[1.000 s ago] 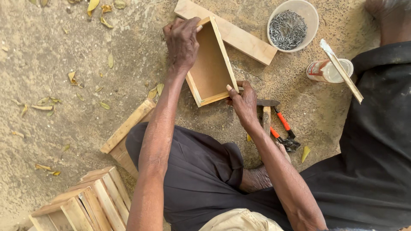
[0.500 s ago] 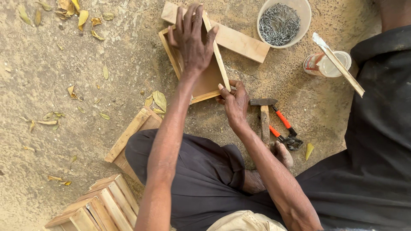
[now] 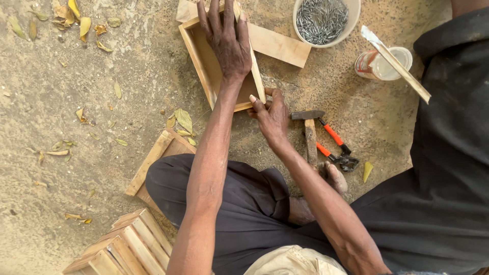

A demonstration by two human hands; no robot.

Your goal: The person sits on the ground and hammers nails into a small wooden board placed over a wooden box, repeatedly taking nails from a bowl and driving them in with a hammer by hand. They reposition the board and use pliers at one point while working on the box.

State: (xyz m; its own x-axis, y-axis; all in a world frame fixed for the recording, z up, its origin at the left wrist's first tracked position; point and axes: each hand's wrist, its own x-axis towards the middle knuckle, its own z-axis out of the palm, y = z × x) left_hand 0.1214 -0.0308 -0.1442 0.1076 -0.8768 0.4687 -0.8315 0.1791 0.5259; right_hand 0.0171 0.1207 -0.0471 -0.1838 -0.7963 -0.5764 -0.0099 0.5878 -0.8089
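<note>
Now both hands [image 3: 229, 40] press the wooden box [image 3: 206, 66] flat.

**Bare Arms, Dark Trousers**

The person wore dark grey trousers [image 3: 244, 203] and a pale cloth [image 3: 295, 260] at the waist. Both arms were bare, without sleeves. The left hand [image 3: 228, 40] and right hand [image 3: 272, 118] carried no gloves, and one foot [image 3: 333, 177] was bare.
</note>
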